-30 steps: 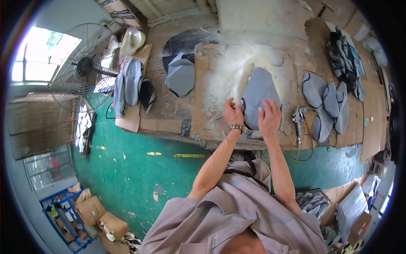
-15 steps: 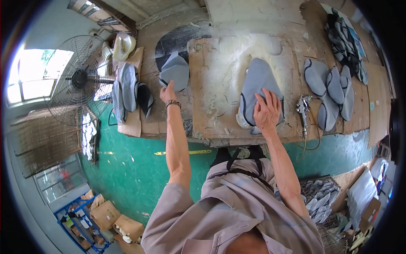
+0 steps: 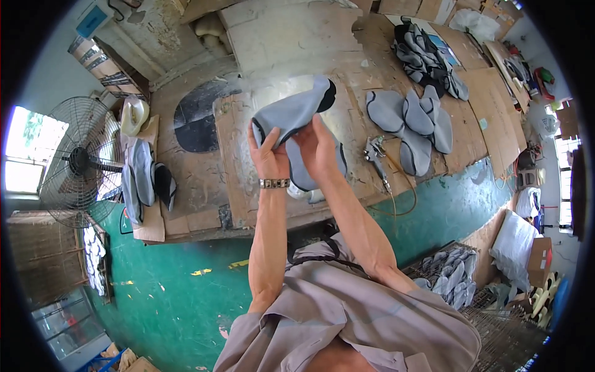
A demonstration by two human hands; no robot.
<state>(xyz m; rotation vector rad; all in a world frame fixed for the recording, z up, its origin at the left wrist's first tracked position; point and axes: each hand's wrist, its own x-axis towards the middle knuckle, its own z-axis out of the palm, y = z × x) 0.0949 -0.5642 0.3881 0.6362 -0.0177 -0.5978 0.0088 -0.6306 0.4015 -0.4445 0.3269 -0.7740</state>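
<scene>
— Holding what, up there in the middle of the frame?

— A grey fabric piece (image 3: 291, 115) with a dark edge, lifted above the cardboard-covered bench (image 3: 242, 167). The left hand (image 3: 268, 155) pinches its lower edge, fingers closed on the cloth; the right hand (image 3: 319, 149) grips it just beside, also closed.

— Anything under it?

— Another grey piece (image 3: 299, 177) lies flat on the bench below the hands. A spray gun (image 3: 375, 155) sits right of that, more grey pieces (image 3: 412, 124) further right, and a fan (image 3: 80, 161) stands at the left.
</scene>
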